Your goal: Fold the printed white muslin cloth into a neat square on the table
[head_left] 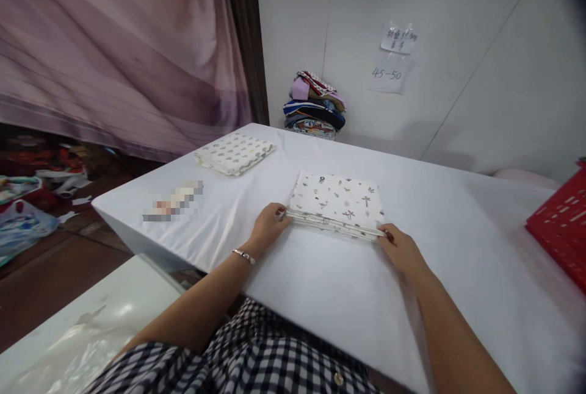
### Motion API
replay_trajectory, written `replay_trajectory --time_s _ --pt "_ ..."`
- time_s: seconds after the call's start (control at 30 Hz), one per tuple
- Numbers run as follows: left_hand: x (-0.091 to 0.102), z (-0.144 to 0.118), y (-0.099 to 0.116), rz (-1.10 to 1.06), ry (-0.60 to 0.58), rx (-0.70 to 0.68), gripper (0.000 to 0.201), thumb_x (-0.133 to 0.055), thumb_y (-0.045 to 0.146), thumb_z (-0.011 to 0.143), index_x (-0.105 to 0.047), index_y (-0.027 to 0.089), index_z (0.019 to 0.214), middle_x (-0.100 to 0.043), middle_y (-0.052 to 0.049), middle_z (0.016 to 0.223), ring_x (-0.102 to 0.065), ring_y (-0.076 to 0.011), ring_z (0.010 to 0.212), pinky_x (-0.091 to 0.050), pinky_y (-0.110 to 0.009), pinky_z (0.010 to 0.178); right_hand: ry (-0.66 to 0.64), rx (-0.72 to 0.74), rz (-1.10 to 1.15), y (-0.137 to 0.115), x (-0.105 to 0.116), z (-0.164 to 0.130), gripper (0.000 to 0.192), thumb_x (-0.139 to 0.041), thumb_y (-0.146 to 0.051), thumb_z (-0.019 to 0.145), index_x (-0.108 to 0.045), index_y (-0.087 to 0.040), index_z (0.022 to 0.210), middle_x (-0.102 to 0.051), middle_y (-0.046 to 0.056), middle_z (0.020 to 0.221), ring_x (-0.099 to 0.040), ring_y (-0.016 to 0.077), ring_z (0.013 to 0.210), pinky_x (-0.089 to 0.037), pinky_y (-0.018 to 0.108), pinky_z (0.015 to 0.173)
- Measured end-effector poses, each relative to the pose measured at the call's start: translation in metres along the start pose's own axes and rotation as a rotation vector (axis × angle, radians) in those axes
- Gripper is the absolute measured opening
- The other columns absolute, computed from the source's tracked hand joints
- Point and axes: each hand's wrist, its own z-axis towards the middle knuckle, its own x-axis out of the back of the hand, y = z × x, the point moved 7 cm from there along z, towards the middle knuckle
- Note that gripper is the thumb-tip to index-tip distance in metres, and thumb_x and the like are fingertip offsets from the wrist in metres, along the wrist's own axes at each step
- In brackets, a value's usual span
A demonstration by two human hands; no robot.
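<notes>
White cloth covers the table point(458, 247). Folded printed fabric point(337, 202), cream w/ small dark motifs, lies flat approx. at table centre. Left hand point(270, 226) sits at 9 o'clock of the fabric's near edge, fingers curled narrow, tips touching the near-left corner; grip vs. mere contact: cannot tell. Bracelet point(243, 255) on left wrist. Right hand point(403, 250) sits at 5 o'clock of the fabric, fingertips touching the near-right corner, fingers close together. Second folded cloth point(234, 153), dotted, lies at 10 o'clock, well apart. Stack of mixed clothes point(315, 107) at 12 o'clock, against the wall. Red crate point(561, 223) at 3 o'clock, table's right edge. Paper notes point(392, 55) on wall, approx. 1 o'clock.
</notes>
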Motion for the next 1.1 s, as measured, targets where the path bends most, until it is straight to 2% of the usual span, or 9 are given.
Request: replay_trajectory --time_s 0.17,0.3,0.53,0.77,1.1 --pt "-0.005 0.0028 0.0035 -0.015 -0.011 -0.029 0.027 -0.06 0.03 0.071 -0.056 0.022 0.095 -0.06 -0.002 0.093 -0.056 -0.017 0.085 -0.045 -0.03 0.077 -0.008 -0.022 0.016 0.0028 -0.0013 0.0001 0.027 -0.045 -0.035 0.076 -0.058 -0.026 0.098 -0.058 -0.003 0.068 -0.051 0.0148 0.058 -0.039 0.026 0.058" --pt "-0.0052 0.0054 0.005 -0.019 -0.013 -0.079 0.017 -0.059 0.031 0.072 -0.057 0.021 0.086 -0.058 -0.001 0.09 -0.055 -0.0162 0.083 -0.045 -0.03 0.076 0.011 -0.012 0.029 0.0022 0.0 -0.001 0.029 -0.046 -0.035 0.075 -0.059 -0.025 0.099 -0.059 -0.003 0.07 -0.053 0.0153 0.06 -0.04 0.027 0.059" --pt "-0.0021 0.0045 0.0015 -0.066 0.069 -0.08 0.025 -0.06 0.029 0.072 -0.055 0.022 0.095 -0.058 -0.001 0.095 -0.055 -0.0153 0.084 -0.046 -0.028 0.072 0.007 -0.018 0.019 0.0045 -0.0011 -0.0003 0.03 -0.046 -0.037 0.076 -0.058 -0.025 0.101 -0.057 -0.003 0.068 -0.052 0.0148 0.06 -0.04 0.027 0.059" --pt "-0.0015 0.003 0.0072 -0.066 0.081 -0.137 0.015 -0.055 0.025 0.074 -0.055 0.021 0.089 -0.059 0.0 0.088 -0.055 -0.0146 0.083 -0.044 -0.028 0.077 0.006 -0.001 0.009 0.0049 -0.0023 0.0 0.03 -0.045 -0.037 0.078 -0.057 -0.025 0.102 -0.056 -0.003 0.068 -0.051 0.0145 0.058 -0.04 0.027 0.058" --pt "-0.0036 0.0044 0.0021 -0.103 0.008 0.017 0.013 -0.054 0.025 0.072 -0.058 0.022 0.084 -0.061 0.002 0.075 -0.055 -0.0127 0.069 -0.043 -0.025 0.065 0.005 0.008 0.018 0.0047 -0.0023 0.0003 0.029 -0.046 -0.037 0.077 -0.058 -0.026 0.101 -0.057 -0.003 0.068 -0.05 0.0145 0.057 -0.04 0.027 0.058"
